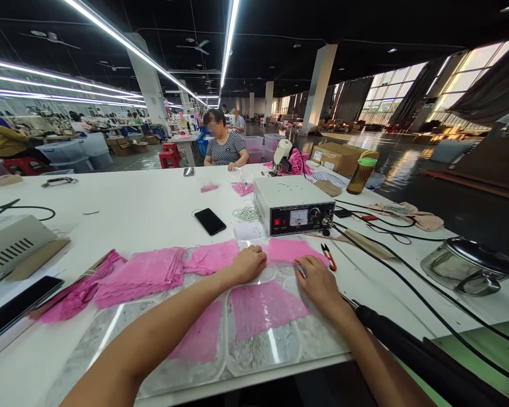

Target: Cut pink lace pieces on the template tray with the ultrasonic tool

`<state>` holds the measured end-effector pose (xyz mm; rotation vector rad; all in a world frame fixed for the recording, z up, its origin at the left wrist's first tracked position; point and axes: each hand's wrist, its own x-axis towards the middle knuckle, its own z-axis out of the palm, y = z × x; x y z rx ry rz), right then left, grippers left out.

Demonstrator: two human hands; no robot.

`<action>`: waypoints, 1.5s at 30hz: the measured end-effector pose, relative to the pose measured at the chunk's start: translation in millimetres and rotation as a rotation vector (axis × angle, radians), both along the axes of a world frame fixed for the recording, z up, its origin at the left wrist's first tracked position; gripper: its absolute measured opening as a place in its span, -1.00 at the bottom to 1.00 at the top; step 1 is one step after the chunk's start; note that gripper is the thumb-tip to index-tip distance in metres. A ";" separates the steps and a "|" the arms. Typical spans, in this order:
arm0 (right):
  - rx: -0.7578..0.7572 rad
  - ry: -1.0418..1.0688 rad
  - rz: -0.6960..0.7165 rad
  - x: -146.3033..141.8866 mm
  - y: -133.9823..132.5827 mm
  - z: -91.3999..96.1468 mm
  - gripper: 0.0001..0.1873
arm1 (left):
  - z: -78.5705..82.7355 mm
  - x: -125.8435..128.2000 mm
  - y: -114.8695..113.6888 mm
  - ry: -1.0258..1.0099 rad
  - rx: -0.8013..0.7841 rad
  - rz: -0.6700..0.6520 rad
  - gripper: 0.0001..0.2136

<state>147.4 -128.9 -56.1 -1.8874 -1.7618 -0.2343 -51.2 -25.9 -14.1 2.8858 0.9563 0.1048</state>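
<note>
A flat pink fabric piece (pixel 294 250) lies at the back edge of a clear sheet (pixel 263 359), in front of a control box. My left hand (pixel 249 264) is at its left end, fingers curled down and closed on the fabric's edge. At the fabric's front right edge, my right hand (pixel 320 282) rests with bent fingers touching it and the thumb apart. Left of my left hand are a smaller pink fabric pile (pixel 212 256) and a thick stack of pink fabric (pixel 146 274). More pink fabric (pixel 267 308) shows under the clear sheet.
Behind my hands stand the control box (pixel 294 206) and a black phone (pixel 210 221). Red-handled thread snips (pixel 328 257) lie right of the fabric. A black-handled tool (pixel 390 333) with cables and a lidded glass pot (pixel 470 268) are at right. A person (pixel 225 144) sits opposite.
</note>
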 end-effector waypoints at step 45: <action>0.124 -0.073 0.371 -27.4 -52.3 4.9 -0.73 | 25.6 -87.7 -67.6 -0.219 -0.165 -0.186 -0.87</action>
